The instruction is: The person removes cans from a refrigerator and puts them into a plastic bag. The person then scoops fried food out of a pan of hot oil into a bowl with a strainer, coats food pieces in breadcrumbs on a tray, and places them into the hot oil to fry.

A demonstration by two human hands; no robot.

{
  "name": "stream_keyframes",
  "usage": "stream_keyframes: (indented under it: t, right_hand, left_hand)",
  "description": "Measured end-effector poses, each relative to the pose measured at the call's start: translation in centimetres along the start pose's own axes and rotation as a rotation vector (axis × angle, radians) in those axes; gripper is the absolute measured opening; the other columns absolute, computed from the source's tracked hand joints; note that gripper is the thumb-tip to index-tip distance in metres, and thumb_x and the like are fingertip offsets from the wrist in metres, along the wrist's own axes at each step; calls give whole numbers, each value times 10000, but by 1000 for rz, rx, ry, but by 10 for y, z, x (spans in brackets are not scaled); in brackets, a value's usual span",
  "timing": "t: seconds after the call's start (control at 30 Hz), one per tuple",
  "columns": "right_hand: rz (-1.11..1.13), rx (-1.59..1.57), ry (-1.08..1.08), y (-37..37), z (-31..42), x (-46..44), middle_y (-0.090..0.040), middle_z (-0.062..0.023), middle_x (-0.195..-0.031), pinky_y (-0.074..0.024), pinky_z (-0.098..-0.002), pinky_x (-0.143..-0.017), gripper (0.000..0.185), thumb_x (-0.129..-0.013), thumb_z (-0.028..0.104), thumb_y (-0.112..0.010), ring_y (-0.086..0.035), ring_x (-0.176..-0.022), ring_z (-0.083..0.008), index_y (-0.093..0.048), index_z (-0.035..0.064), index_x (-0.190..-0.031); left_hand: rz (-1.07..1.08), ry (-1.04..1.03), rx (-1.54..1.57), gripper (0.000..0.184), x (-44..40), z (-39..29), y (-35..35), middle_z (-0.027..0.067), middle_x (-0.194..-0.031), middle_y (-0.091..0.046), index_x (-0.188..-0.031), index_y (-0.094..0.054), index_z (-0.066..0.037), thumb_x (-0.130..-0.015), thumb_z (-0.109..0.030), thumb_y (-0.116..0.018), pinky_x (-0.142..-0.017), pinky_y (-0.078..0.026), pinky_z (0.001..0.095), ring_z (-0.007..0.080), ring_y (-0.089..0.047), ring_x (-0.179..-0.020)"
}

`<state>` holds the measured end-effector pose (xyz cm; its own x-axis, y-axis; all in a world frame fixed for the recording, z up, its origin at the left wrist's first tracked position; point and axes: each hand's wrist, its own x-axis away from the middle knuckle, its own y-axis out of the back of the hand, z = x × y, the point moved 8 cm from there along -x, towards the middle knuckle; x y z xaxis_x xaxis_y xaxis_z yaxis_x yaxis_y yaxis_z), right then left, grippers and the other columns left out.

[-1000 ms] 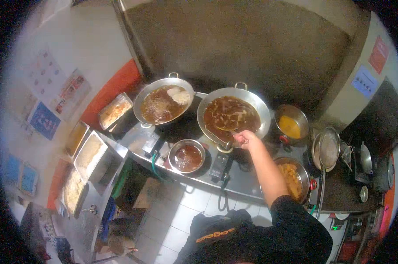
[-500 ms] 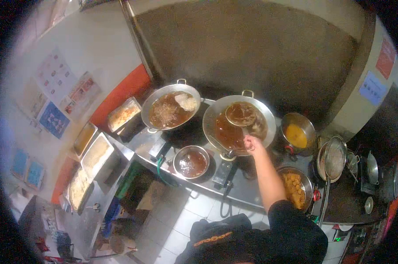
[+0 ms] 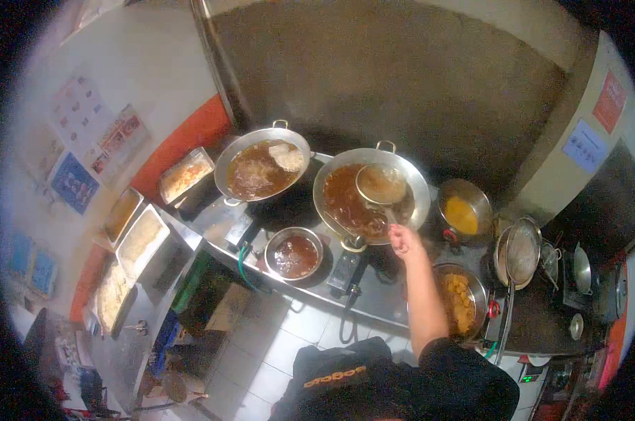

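Observation:
My right hand (image 3: pixel 404 242) is closed over the near rim of a wide metal wok (image 3: pixel 421 186) of dark bubbling oil. It grips the handle of a round strainer (image 3: pixel 382 184), whose bowl rests at the surface of the oil in the far half of the wok. Most of the handle is blurred or hidden by the fingers. My left hand is out of sight. To the left stands a second wok (image 3: pixel 223 165), where a pale clump of food (image 3: pixel 286 157) floats in foaming oil.
A pot of dark liquid (image 3: pixel 294 254) sits in front of the woks. On the right are a pot with yellow liquid (image 3: pixel 462 215), a bowl of golden fried pieces (image 3: pixel 460 302) and a long-handled sieve (image 3: pixel 523 252). Trays of pale coating (image 3: pixel 143 242) line the left counter.
The strainer's bowl has shifted within the wok and looks lighter inside. My right hand stays near the rim, still on the handle. The whole view has swung slightly.

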<state>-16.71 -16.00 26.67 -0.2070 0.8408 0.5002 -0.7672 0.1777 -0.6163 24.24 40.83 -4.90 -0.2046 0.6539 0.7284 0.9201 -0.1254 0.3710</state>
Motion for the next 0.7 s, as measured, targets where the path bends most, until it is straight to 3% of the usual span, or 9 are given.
stream_keyframes:
  t: [0.17, 0.4, 0.7]
  right_hand:
    - [-33, 138, -51, -4, -1, 11, -440, -35, -609, -310, -212, -325, 121, -903, 48, -445, -386, -396, -110, -437, 49, -1023]
    - [-23, 98, 39, -22, -13, 16, -458, -53, -630, -315, -209, -335, 41, -893, 39, -473, -382, -408, -100, -476, 9, -920]
    - [-87, 156, -17, -24, -8, 40, -443, -39, -619, -304, -221, -336, 37, -883, 32, -464, -371, -410, -100, -473, 27, -919]
  left_hand:
    - [8, 3, 3, 252, 11, 13, 3, 142, -936, -664, -947, -638, -14, -776, -191, -580, -715, -509, 382, 266, -634, -827]
    - [9, 16, 13, 249, 19, 24, 11, 144, -931, -663, -951, -633, -13, -782, -185, -574, -705, -509, 383, 270, -633, -819]
    - [11, 38, 18, 244, 24, 36, 26, 148, -924, -662, -955, -627, -10, -789, -178, -565, -692, -509, 384, 275, -632, -808]
